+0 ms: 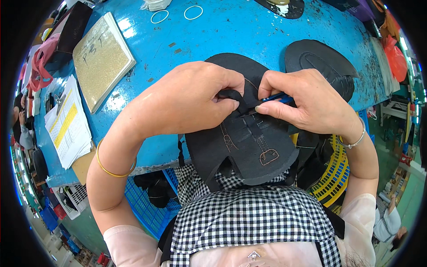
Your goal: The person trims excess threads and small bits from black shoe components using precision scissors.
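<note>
A black sole-shaped piece [242, 155] with straps through it and brown stitching rests partly on the table's front edge and partly over my lap. My left hand [191, 98] is closed, pinching a loop of black strap [229, 94] above the middle of this piece. Close on its right, my right hand [307, 100] is closed round a slim blue tool [281, 98]; its tip is at the strap, and its exact kind is hidden by the fingers. Another black sole-shaped piece [318, 60] lies on the table beyond my right hand.
On the blue table [160, 58] a gold-covered book [100, 60] and papers [69, 124] lie at the left. Two pale rings [193, 12] are at the back. A blue basket [144, 202] and a yellow basket [336, 171] with black pieces stand below the table edge.
</note>
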Tool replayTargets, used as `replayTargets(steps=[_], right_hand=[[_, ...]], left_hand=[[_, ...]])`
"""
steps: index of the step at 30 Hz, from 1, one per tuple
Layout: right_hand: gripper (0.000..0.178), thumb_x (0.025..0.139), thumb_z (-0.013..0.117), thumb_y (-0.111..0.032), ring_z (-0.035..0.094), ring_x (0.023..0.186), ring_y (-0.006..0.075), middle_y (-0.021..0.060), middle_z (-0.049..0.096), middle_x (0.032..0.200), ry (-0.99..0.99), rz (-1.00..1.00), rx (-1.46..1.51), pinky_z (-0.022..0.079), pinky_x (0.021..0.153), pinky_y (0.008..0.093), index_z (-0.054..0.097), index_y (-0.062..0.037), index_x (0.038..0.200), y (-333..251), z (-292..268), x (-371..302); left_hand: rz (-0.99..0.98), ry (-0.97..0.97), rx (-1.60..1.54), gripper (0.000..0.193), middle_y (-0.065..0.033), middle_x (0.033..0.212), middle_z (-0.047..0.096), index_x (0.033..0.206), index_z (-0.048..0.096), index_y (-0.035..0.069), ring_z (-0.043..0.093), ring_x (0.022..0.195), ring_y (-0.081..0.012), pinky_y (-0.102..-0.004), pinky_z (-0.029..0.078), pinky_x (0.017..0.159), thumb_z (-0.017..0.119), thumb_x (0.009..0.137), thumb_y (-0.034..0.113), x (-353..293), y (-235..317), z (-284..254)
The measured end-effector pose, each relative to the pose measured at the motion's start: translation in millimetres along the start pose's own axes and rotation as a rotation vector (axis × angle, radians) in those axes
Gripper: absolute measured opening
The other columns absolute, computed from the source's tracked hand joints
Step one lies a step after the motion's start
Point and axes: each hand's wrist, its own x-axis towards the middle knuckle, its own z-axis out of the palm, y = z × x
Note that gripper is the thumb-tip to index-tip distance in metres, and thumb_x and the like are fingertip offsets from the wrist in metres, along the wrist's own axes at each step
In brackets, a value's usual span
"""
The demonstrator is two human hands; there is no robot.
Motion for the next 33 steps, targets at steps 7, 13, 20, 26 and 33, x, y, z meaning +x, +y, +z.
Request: replayTargets(steps=[7,13,20,26,33], right_hand=[[0.027,0.085,0.068,-0.033,0.059,0.059,0.029,0.0094,0.061,0.066,0.015,0.041,0.007,0.043,0.053,0.0365,0.06,-0.007,0.087,0.9,-0.5,-3.0],[0.026,0.077,0.068,-0.015,0.064,0.063,0.0208,0.0142,0.067,0.099,0.05,-0.128,-0.284,0.05,0.056,0.0306,0.06,-0.0027,0.098,-48.4,6.9,-17.3],[0.022,0.077,0.06,-0.012,0.055,0.041,0.0111,0.0346,0.065,0.098,0.097,-0.129,-0.661,0.041,0.035,0.0259,0.06,0.0046,0.09,-74.9,55.3,-14.5],[0.02,0.078,0.066,-0.008,0.065,0.067,0.0267,0.0138,0.065,0.09,0.223,0.052,-0.09,0.05,0.055,0.0304,0.058,-0.0003,0.094,-37.5,33.8,-8.4],[0.01,0.098,0.056,-0.014,0.052,0.075,0.0012,-0.0032,0.059,0.086,1.085,0.561,0.673,0.042,0.064,0.0171,0.06,-0.0051,0.099,36.3,-6.6,-88.8]], left_hand=[[-0.009,-0.005,-0.074,0.011,-0.0064,0.064,0.052,0.09,0.058,0.002,0.049,0.058,-0.0144,-0.0294,0.038,0.054,0.061,0.086,0.012,-0.1,-1.5,-1.5],[-0.145,0.06,-0.607,0.01,0.0088,0.073,0.052,0.093,0.058,0.004,0.039,0.062,0.0021,-0.0184,0.029,0.05,0.058,0.091,0.013,-6.2,-11.7,-7.6],[-0.044,0.386,-0.573,0.018,0.0071,0.063,0.051,0.097,0.068,0.002,0.034,0.051,0.002,-0.0169,0.019,0.045,0.062,0.091,0.018,-11.5,-4.9,-27.4],[0.018,0.472,-0.368,0.023,-0.0004,0.067,0.061,0.105,0.067,0.0,0.045,0.053,0.002,-0.014,0.025,0.046,0.055,0.096,0.018,-25.8,1.3,-44.9],[-0.017,0.079,-0.457,0.009,-0.0003,0.068,0.063,0.079,0.067,0.001,0.055,0.063,-0.0045,-0.0187,0.043,0.058,0.075,0.078,0.005,-10.7,13.7,-24.2]])
